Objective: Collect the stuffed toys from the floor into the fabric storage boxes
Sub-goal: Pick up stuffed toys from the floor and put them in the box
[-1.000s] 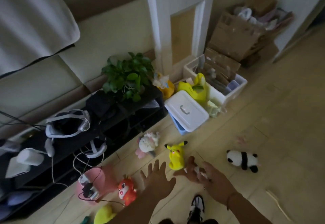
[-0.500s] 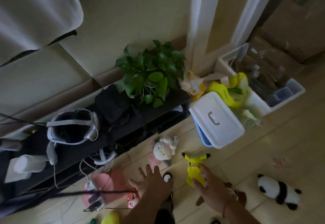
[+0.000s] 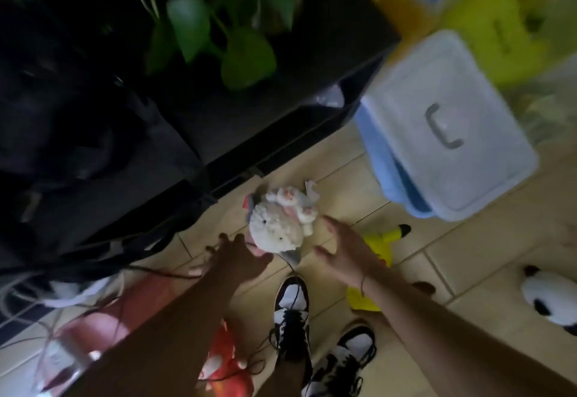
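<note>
Several stuffed toys [image 3: 278,225] lie on tiled floor [image 3: 468,247] beside black cabinet [image 3: 218,122].

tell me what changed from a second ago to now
The head camera dropped closer to the floor. Both hands moved forward from near the yellow toy to either side of the white fluffy toy: left hand at its left edge, right hand open beside it, neither gripping yet. The toys, including the panda toy, and the lidded white box stayed put.
</note>
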